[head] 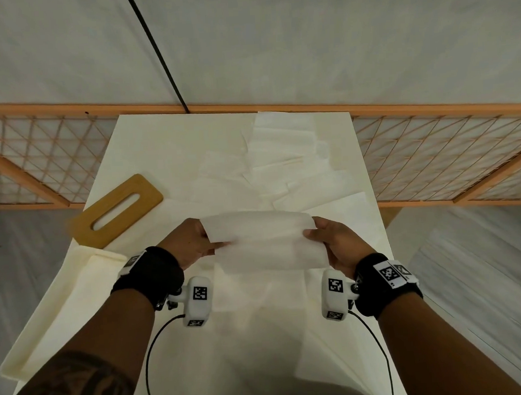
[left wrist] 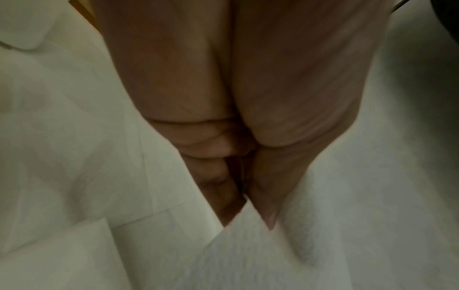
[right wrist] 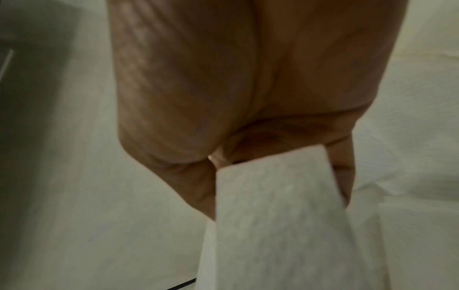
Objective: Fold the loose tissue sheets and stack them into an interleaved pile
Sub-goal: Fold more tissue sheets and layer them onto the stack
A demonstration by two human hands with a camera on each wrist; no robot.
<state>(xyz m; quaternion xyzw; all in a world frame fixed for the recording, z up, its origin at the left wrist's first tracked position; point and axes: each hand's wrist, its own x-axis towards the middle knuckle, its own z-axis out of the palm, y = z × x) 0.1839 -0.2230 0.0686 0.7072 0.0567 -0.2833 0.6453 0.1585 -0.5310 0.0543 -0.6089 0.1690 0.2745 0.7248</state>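
The person stands over a long cream-white table (head: 145,162) with a thin white tissue sheet (head: 265,240) held up in the air between both hands, just above the near part of the tabletop. The left hand (head: 194,242) pinches the sheet's left edge, thumb on top and curled fingers beneath; the right hand (head: 336,241) pinches the right edge the same way, and the right wrist view shows the tissue running out from between thumb and fingers. The sheet arches upward along its far side and looks partly doubled over, so I judge a fold is in the making, not yet creased. Farther along the table lies a loose scatter of white tissue sheets (head: 284,152), some overlapping; whether any form a finished pile I cannot tell. A tan wooden board with a slot (head: 115,207) sits to the left beside a cream tray (head: 46,329). The next move likely calls for matching the edges evenly, lowering the sheet flat, and pressing the crease gently, since tissue this flimsy skews easily.
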